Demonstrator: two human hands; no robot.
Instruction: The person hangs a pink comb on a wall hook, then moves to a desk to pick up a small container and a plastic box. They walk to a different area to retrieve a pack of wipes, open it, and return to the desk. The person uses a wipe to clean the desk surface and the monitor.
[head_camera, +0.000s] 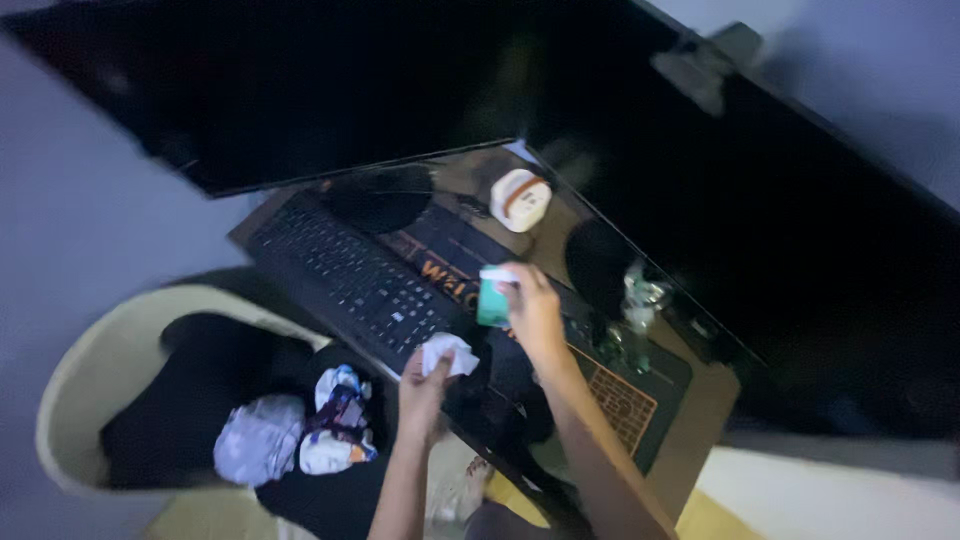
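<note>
Both forearms come up from the bottom centre of the frame, bare, and end over the near edge of the brown tabletop (700, 425). The left hand (425, 385) sits low and centre, wrist bent slightly back, its fingers clenched around a small crumpled white tissue (447, 354) that sticks out above the knuckles. The right hand (532, 312) is a little higher and to the right of it, the forearm stretched out in a long diagonal from the lower right; its fingers pinch a small teal green bottle with a white top (492, 298), held upright just left of the fingertips. The two hands are near each other but apart, the bottle above and to the right of the tissue.

Beneath them lies a black computer keyboard (350, 275), angled from the upper left towards the centre, on a dark desk mat with orange lettering and an orange patterned patch (622, 400). Further back, at centre, a round white container with an orange stripe (520, 199) stands on the tabletop. Two large dark screens (300, 90) fill the top of the frame and run down its right side. To the right of the right hand is a small clear shiny object, too blurred to tell. At lower left a pale cream rounded chair (75, 400) holds black cloth and a heap of crumpled white and coloured wrappers (300, 430).
</note>
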